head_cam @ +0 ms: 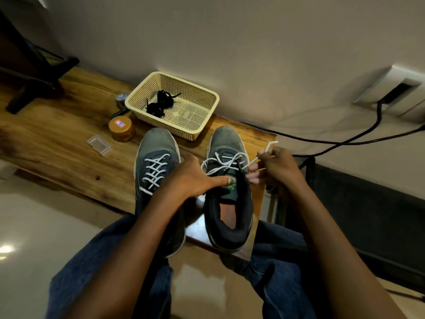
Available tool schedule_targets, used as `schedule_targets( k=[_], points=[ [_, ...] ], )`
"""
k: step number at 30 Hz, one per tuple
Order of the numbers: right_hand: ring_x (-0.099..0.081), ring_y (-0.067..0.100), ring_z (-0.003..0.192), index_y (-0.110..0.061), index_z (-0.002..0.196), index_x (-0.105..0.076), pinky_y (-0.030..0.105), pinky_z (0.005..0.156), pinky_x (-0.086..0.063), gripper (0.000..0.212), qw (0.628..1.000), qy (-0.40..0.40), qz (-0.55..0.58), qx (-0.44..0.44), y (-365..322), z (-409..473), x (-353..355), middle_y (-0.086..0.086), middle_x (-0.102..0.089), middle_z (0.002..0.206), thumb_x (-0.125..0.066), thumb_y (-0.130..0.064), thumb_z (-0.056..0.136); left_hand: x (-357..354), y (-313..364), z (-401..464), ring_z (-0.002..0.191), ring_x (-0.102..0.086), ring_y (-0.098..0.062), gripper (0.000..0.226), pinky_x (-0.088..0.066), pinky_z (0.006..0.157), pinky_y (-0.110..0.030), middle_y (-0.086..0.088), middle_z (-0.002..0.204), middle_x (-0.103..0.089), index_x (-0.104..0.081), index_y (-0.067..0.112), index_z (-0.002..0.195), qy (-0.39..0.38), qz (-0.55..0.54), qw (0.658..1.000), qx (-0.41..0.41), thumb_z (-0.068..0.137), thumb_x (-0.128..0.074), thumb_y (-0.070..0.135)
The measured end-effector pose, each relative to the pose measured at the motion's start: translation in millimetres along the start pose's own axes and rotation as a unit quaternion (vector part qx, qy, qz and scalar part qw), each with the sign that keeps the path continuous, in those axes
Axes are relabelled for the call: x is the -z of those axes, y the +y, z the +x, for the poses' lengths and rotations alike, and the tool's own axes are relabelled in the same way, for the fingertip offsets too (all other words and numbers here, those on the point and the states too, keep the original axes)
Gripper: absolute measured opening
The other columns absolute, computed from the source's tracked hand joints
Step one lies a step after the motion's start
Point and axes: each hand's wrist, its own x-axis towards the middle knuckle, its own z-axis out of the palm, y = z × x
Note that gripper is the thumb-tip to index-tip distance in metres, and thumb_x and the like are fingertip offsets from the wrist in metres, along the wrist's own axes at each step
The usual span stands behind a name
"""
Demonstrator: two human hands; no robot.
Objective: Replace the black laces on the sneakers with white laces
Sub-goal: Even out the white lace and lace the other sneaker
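Note:
Two grey-blue sneakers stand side by side on a wooden table (57, 134). The left sneaker (156, 143) carries a fully crossed white lace (155, 171). The right sneaker (226, 139) has a loose white lace (220, 163) through its front eyelets. My left hand (195, 178) holds the right sneaker at its inner side, thumb lying across the tongue. At that shoe's outer side, my right hand (273, 166) pinches the white lace end, whose tip sticks up above the fingers. The black laces (159, 103) lie bunched in a cream plastic basket (207, 111) behind the shoes.
A brown-lidded jar (122, 128), a small clear plastic case (99, 145) and a small round item (121, 99) sit left of the basket. Black cables (358, 139) run from a wall socket on the right. A dark stand (34, 72) occupies the far left. My jeans-clad legs are below the table edge.

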Motion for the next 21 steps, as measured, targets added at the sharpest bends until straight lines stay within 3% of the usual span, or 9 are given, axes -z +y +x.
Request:
schedule_targets(
  k=[2,4,6,9,12,14,17,19,21],
  points=[
    [-0.059,0.017,0.045,-0.005,0.082,-0.051,0.029,0.044,-0.053,0.023,0.993,-0.037,-0.108,0.015,1,-5,0,0.016,-0.06,0.071,-0.051,-0.02,0.099,0,0,1,0.101,-0.06,-0.018,0.067,-0.048,0.089,-0.03,0.001,0.112,-0.063,-0.053,0.021,0.094,-0.006,-0.003,1.0,-0.001,0.054,-0.076,0.07],
    [-0.058,0.015,0.046,0.002,0.091,-0.057,0.02,0.04,-0.049,0.02,0.986,-0.051,-0.156,0.023,2,-7,-1,0.014,-0.061,0.072,-0.056,-0.017,0.096,1,1,-1,0.104,-0.06,-0.019,0.074,-0.047,0.089,-0.029,0.0,0.115,-0.062,-0.056,0.018,0.105,-0.012,-0.002,1.0,0.006,0.056,-0.075,0.07],
    [-0.056,0.019,0.049,-0.001,0.091,-0.053,0.02,0.039,-0.049,0.017,0.994,-0.021,-0.103,0.012,1,-6,-1,0.015,-0.057,0.073,-0.049,-0.015,0.099,1,3,-3,0.098,-0.058,-0.019,0.049,-0.044,0.084,-0.026,-0.004,0.112,-0.062,-0.052,0.024,0.087,-0.016,0.004,1.0,0.001,0.066,-0.075,0.062],
    [-0.06,0.024,0.055,-0.009,0.093,-0.047,0.026,0.043,-0.054,0.02,1.0,0.018,-0.006,-0.008,-4,-2,1,0.015,-0.056,0.077,-0.038,-0.022,0.104,4,8,-8,0.083,-0.051,-0.015,0.049,-0.042,0.076,-0.026,0.002,0.088,-0.055,-0.037,0.026,0.072,-0.031,0.004,1.0,0.0,0.071,-0.072,0.059],
    [-0.062,0.017,0.054,-0.001,0.1,-0.055,0.025,0.045,-0.052,0.025,0.993,-0.023,-0.115,0.014,-1,-5,3,0.014,-0.062,0.079,-0.048,-0.025,0.1,8,9,-8,0.076,-0.055,-0.012,0.045,-0.045,0.071,-0.026,0.006,0.078,-0.053,-0.037,0.026,0.07,-0.06,-0.017,0.998,-0.001,0.075,-0.072,0.054],
    [-0.06,0.012,0.05,0.003,0.099,-0.06,0.021,0.044,-0.05,0.024,0.983,-0.043,-0.174,0.027,2,-6,0,0.012,-0.063,0.075,-0.053,-0.02,0.098,8,4,-4,0.092,-0.062,-0.017,0.038,-0.049,0.084,-0.031,0.0,0.093,-0.062,-0.046,0.025,0.082,-0.071,-0.036,0.997,-0.002,0.074,-0.075,0.049],
    [-0.058,0.018,0.048,-0.004,0.095,-0.05,0.026,0.042,-0.051,0.013,0.995,-0.015,-0.097,0.013,0,-3,-2,0.013,-0.056,0.073,-0.046,-0.015,0.101,3,-2,6,0.105,-0.06,-0.018,0.062,-0.048,0.097,-0.037,-0.003,0.121,-0.06,-0.05,0.013,0.126,-0.091,-0.093,0.991,0.006,0.076,-0.077,0.039],
    [-0.058,0.023,0.052,-0.007,0.097,-0.046,0.029,0.044,-0.053,0.011,0.999,-0.006,-0.048,-0.001,-2,-2,0,0.013,-0.054,0.072,-0.042,-0.015,0.102,0,-4,12,0.102,-0.06,-0.017,0.055,-0.048,0.098,-0.037,-0.004,0.121,-0.06,-0.051,0.014,0.131,-0.086,-0.114,0.99,0.004,0.083,-0.07,0.033],
    [-0.06,0.021,0.053,-0.004,0.099,-0.05,0.029,0.046,-0.054,0.013,0.996,-0.027,-0.087,0.003,-2,-5,2,0.014,-0.058,0.073,-0.047,-0.017,0.1,-2,-5,17,0.1,-0.06,-0.018,0.035,-0.047,0.098,-0.036,-0.004,0.116,-0.063,-0.057,0.014,0.125,-0.066,-0.123,0.99,-0.002,0.091,-0.06,0.024]
  ],
)
